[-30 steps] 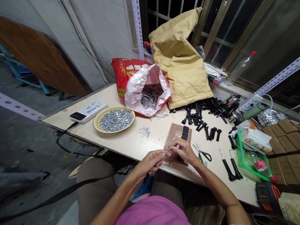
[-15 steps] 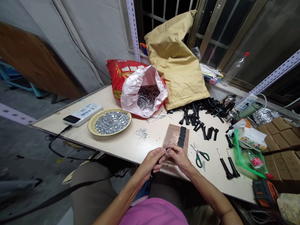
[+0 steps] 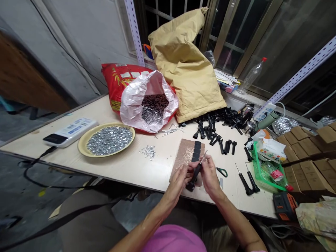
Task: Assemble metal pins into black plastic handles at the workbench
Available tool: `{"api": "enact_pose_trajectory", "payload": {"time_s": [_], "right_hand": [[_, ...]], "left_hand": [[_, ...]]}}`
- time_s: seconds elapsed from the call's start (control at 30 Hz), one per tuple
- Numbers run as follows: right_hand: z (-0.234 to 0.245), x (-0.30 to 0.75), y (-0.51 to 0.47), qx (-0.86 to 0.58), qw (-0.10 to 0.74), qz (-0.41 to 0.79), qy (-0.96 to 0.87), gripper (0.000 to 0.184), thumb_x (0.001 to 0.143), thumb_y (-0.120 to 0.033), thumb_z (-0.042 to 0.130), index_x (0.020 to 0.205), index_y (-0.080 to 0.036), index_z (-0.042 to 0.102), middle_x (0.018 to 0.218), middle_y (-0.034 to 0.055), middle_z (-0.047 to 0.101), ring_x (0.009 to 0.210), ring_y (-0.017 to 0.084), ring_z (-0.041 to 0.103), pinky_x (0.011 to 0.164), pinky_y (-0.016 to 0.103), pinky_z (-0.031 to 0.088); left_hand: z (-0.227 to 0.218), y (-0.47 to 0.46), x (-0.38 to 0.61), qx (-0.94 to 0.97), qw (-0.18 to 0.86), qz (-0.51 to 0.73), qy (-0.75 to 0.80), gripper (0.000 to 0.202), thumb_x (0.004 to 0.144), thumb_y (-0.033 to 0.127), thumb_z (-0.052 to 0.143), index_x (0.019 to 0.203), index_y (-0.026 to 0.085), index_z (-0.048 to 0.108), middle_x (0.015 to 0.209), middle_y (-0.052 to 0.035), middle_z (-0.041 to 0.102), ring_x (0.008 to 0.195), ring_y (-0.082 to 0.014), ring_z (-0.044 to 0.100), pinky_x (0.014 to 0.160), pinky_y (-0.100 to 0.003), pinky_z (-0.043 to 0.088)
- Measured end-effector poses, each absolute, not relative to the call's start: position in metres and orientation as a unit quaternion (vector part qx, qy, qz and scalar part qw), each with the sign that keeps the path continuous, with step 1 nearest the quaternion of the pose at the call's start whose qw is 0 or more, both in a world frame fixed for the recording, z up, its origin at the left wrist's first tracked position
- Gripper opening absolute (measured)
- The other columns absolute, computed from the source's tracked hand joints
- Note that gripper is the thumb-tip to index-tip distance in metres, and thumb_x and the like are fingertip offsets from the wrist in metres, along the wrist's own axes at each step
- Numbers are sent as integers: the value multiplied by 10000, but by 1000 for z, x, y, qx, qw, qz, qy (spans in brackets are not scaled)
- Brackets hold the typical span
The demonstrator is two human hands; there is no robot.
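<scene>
Both hands (image 3: 210, 176) grip one slim black-handled metal tool (image 3: 194, 177) by the pale table's near edge (image 3: 154, 185), round yellow plate (image 3: 83, 147) well left.

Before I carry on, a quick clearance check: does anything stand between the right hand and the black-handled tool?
Nothing visible does: the right hand touches the black-handled tool directly. The left hand is close on its other side; whether it grips too is unclear.

Two hands (image 3: 209, 174), one yellow plate (image 3: 82, 145)
</scene>
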State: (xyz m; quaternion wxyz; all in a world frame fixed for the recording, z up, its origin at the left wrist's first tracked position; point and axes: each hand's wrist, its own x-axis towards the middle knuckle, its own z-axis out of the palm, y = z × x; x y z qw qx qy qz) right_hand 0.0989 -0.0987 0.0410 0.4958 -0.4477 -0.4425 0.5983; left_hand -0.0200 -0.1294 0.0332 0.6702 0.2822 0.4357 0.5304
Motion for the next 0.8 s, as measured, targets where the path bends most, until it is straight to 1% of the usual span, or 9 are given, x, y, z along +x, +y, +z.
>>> {"api": "enact_pose_trajectory", "payload": {"time_s": [0.07, 0.1, 0.17, 0.23, 0.3, 0.4, 0.57, 0.7, 0.8], "right_hand": [[48, 120, -83, -489, 490, 488, -532, 311, 871, -528, 489, 948, -230, 534, 631, -43, 559, 486, 98, 499, 483, 214, 444], [49, 131, -73, -509, 464, 426, -587, 299, 884, -502, 475, 941, -223, 568, 656, -24, 570, 557, 121, 538, 544, 239, 466], [43, 150, -53, -537, 385, 303, -686, 275, 901, -434, 461, 889, -208, 618, 752, 25, 613, 705, 166, 586, 653, 283, 479], [30, 163, -36, -549, 306, 207, -750, 254, 918, -349, 432, 866, -201, 632, 848, 60, 645, 797, 194, 599, 722, 311, 472], [16, 169, -24, -551, 242, 142, -786, 233, 929, -269, 411, 894, -202, 631, 883, 66, 661, 811, 198, 604, 735, 310, 465], [4, 172, -14, -539, 184, 68, -819, 190, 927, -207, 432, 928, -209, 622, 866, 54, 664, 805, 190, 601, 706, 280, 452], [4, 170, 0, -492, 157, 25, -856, 176, 936, -211, 452, 875, -186, 616, 845, 56, 596, 748, 161, 563, 622, 239, 423], [6, 169, 19, -480, 169, 31, -860, 149, 929, -201, 473, 861, -183, 605, 846, 55, 575, 801, 172, 533, 652, 253, 431], [0, 169, 16, -476, 172, 49, -861, 156, 924, -198, 482, 825, -171, 599, 850, 69, 588, 830, 190, 518, 655, 277, 432]], "left_hand": [[21, -127, -23, 358, 616, 513, 479, 518, 718, 655, 537, 849, 159, 607, 836, -72, 648, 808, -198, 632, 771, -339, 509], [13, -125, -26, 411, 566, 505, 506, 491, 738, 633, 530, 860, 165, 613, 862, -81, 655, 848, -214, 634, 801, -362, 507], [-7, -120, -28, 520, 432, 496, 545, 436, 802, 571, 486, 932, 178, 621, 973, -105, 664, 964, -244, 618, 872, -413, 491], [-27, -115, -28, 617, 289, 480, 553, 404, 855, 495, 452, 1066, 184, 602, 1131, -126, 640, 1135, -271, 549, 961, -460, 445], [-45, -111, -24, 685, 167, 448, 549, 418, 891, 421, 423, 1187, 155, 549, 1260, -151, 579, 1259, -297, 448, 1000, -492, 416], [-66, -106, -18, 734, 46, 398, 548, 442, 918, 335, 384, 1292, 111, 464, 1315, -173, 538, 1308, -310, 388, 990, -489, 434], [-86, -102, -16, 751, -37, 358, 554, 482, 926, 284, 372, 1373, 103, 367, 1299, -184, 551, 1251, -299, 466, 978, -468, 448], [-93, -101, -15, 753, -49, 344, 559, 498, 933, 281, 351, 1396, 98, 332, 1301, -194, 547, 1257, -295, 461, 982, -468, 444], [-94, -101, -15, 752, -50, 343, 561, 479, 934, 257, 340, 1382, 87, 352, 1301, -194, 547, 1264, -292, 453, 994, -471, 435]]}}
